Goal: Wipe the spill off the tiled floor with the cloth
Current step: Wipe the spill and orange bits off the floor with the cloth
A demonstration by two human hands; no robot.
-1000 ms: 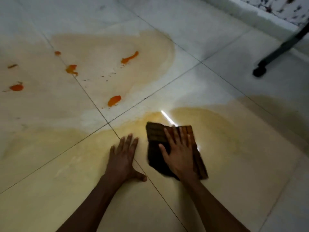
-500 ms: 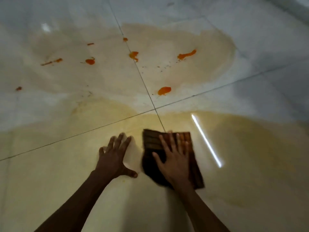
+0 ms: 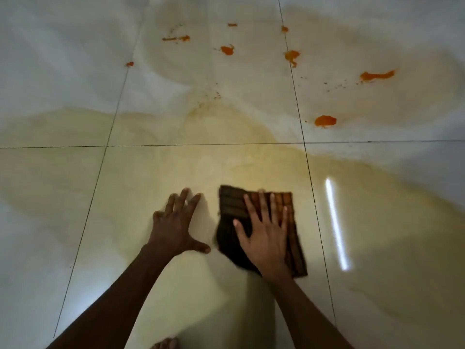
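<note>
Head view: right hand point(image 3: 264, 238) presses flat, fingers spread, on the brown cloth point(image 3: 231, 205) on the floor point(image 3: 75, 71) — left hand point(image 3: 176, 227) splayed just beside it, amid the yellow spill point(image 3: 251, 167); orange blobs point(image 3: 325, 120) lie farther off.

The folded dark brown striped cloth point(image 3: 261, 230) slides left under the flat right hand point(image 3: 264, 238), crossing the grout line onto the next tile, and the spread left hand point(image 3: 176, 227) shifts left alongside it.
</note>
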